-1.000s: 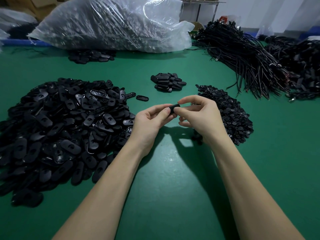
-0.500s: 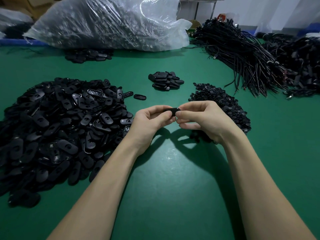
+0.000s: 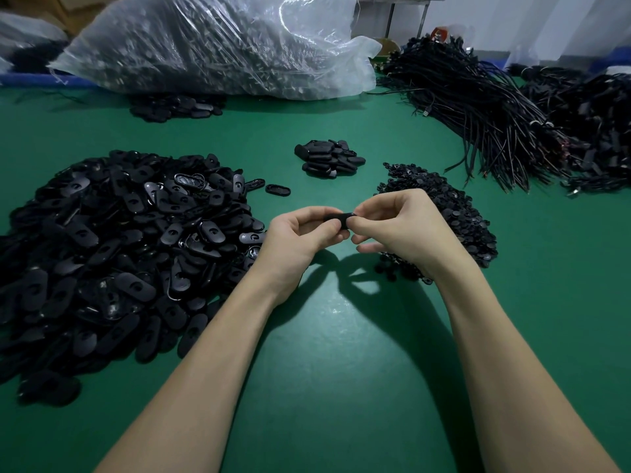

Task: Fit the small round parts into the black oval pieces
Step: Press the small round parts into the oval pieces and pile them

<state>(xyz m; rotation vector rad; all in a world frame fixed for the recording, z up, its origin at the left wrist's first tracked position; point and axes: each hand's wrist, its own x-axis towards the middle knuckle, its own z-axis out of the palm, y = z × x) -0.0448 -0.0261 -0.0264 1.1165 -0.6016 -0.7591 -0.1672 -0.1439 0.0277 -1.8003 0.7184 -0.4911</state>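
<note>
I am looking down past two bare forearms to where both hands are meeting above the green table (image 3: 334, 387). My left hand (image 3: 300, 240) is curling its fingers and thumb around one end of a black oval piece (image 3: 338, 220), and my right hand (image 3: 399, 230) is pinching the other end between thumb and forefinger. The piece is being held clear of the table, between the two hands. I cannot tell whether a small round part is sitting under the right fingertips, since they are covering that spot; I am judging this to be the press-in step for one piece.

To the left, a large heap of oval pieces (image 3: 112, 254) is lying on the table, apparently still waiting to be fitted. Just behind the right hand, the pile of small round parts (image 3: 454, 206) is spreading out, partly hidden by the wrist. Farther back, a small stack of oval pieces (image 3: 327, 158) is sitting apart from the rest; I am guessing these are the finished ones, so most of the job is remaining.

Beyond that, a clear plastic bag (image 3: 218, 46) and a tangle of black cables (image 3: 485, 107) are lying at the far edge.
</note>
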